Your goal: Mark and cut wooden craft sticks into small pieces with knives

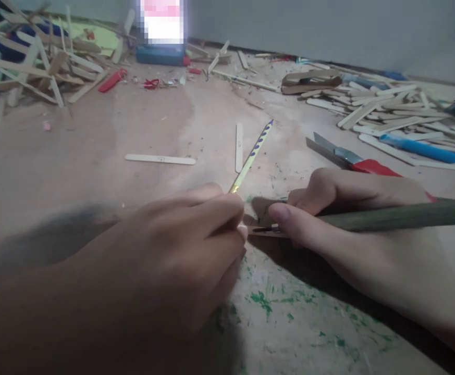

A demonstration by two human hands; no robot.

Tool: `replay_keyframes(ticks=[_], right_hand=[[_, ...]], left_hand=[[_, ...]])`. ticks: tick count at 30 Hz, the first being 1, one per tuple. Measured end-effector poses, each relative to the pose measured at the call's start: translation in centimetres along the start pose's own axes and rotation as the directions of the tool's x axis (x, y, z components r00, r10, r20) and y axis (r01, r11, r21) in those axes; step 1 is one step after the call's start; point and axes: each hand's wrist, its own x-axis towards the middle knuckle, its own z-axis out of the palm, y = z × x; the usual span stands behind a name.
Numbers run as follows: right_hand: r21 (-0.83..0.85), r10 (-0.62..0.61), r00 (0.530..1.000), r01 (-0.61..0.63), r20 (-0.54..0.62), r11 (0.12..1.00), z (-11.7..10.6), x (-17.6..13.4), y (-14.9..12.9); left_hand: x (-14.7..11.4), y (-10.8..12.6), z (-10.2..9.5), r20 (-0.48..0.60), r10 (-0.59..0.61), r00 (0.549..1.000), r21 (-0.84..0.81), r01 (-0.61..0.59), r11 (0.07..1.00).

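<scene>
Trainee: In the head view, where is the workpiece and how is it held?

Instructor: A wooden stick [268, 235] lies between the 2 hands, above the paint-marked desk [152, 114]. The left hand [180, 245] has its fingers drawn together and closed on the stick's left end. The right hand [348, 250] pinches a green-shafted tool [407, 213] between thumb and fingers, its dark, narrow tip at the stick.

Trainee: Which faults are possible from this position?

Instructor: 3 faults should be considered. The tip could slip along the narrow stick towards the left fingers, which sit just beside it; excess pressure would be the likely cause. The stick could turn if the left grip loosens. The right hand could also knock the scissors [371, 166] lying just behind it.

Trainee: Which details cannot be verified?

Instructor: Both ends of the stick are covered by the hands, and the underside of the left grip is hidden. The tool's rear end is cut off at the right edge, and its tip is too small to identify as brush or blade. A yellow pencil [253, 153] runs behind the left fingers; whether they hold it cannot be told. Marks on the 2 loose sticks [160, 159] are illegible.
</scene>
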Motion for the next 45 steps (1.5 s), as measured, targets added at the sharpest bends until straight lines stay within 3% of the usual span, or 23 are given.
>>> replay_keyframes(ticks=[45], right_hand=[[-0.042,-0.016,0.999,0.018,0.035,0.999,-0.03,0.24,-0.79]], left_hand=[[-0.22,0.69,-0.1,-0.016,-0.033,0.999,0.013,0.033,0.999]])
